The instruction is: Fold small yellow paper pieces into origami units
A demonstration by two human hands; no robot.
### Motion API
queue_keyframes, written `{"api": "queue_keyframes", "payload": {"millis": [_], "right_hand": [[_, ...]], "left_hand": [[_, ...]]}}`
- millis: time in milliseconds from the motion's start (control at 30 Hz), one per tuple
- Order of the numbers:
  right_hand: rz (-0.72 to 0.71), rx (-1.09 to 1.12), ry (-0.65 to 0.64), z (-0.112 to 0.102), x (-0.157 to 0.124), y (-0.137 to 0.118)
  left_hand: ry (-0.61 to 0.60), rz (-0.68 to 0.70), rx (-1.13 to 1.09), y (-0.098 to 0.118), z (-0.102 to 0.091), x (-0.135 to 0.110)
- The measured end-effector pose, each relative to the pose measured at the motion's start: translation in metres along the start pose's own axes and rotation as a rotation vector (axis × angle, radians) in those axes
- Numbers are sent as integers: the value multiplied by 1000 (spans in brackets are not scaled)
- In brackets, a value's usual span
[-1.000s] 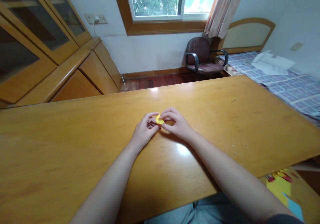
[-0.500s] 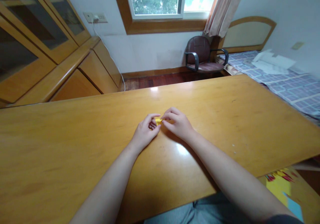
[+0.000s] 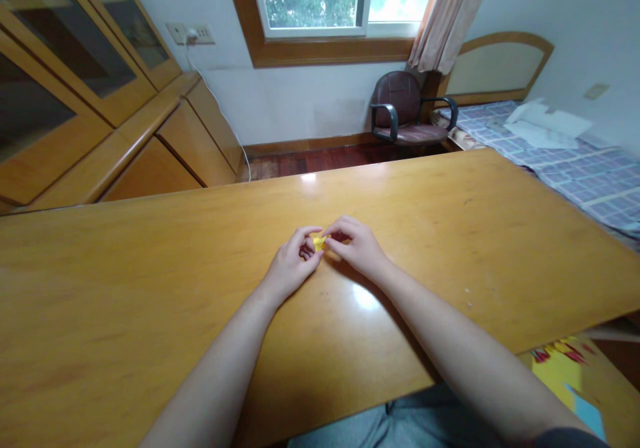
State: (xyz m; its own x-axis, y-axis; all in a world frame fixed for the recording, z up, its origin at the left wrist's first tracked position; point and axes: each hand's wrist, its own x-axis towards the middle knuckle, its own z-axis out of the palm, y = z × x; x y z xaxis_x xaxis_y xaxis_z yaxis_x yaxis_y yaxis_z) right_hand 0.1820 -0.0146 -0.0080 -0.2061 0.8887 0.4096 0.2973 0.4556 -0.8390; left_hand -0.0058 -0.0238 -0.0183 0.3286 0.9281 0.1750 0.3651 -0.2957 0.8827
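A small piece of yellow paper [image 3: 319,243], seemingly folded, is between my two hands just above the wooden table [image 3: 165,288]. My left hand [image 3: 293,256] curls round its left side, thumb below and index finger above. On the other side, my right hand [image 3: 354,240] pinches the paper's right end between thumb and fingertips. The fingers cover part of the paper, so its full shape is hidden.
Glass-door cabinets [image 3: 95,88] stand along the left wall. Beyond the table are a brown armchair [image 3: 400,105] and a bed with a checked cover [image 3: 575,161]. At lower right, yellow and blue sheets [image 3: 560,375] lie on a lower surface.
The fingers of my right hand have shifted slightly at the paper's right end, and more of the yellow shows between the hands. My left hand has hardly moved.
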Motion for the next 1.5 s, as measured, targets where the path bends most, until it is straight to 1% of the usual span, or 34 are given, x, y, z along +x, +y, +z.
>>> {"api": "queue_keyframes", "payload": {"millis": [67, 200, 400, 633, 833, 1000, 1233, 1333, 1500], "right_hand": [[14, 6, 12, 0, 0, 0], [0, -3, 30, 0, 0, -1], [-9, 7, 7, -1, 0, -1], [-29, 27, 69, -4, -1, -2], [-60, 14, 61, -4, -1, -4], [-101, -20, 40, -4, -1, -6], [-145, -32, 52, -5, -3, -7], [-153, -44, 53, -3, -3, -4], [-209, -78, 35, 1, -2, -3]], "left_hand": [[12, 6, 6, 0, 0, 0], [43, 11, 44, 4, -1, 1], [55, -4, 70, 6, -1, 1], [81, -11, 28, 3, -2, 2], [82, -13, 63, 3, -2, 2], [72, 22, 100, 1, -3, 2], [89, 5, 14, 3, -3, 2], [107, 41, 88, 4, -3, 2], [107, 90, 200, 1, -2, 1]]}}
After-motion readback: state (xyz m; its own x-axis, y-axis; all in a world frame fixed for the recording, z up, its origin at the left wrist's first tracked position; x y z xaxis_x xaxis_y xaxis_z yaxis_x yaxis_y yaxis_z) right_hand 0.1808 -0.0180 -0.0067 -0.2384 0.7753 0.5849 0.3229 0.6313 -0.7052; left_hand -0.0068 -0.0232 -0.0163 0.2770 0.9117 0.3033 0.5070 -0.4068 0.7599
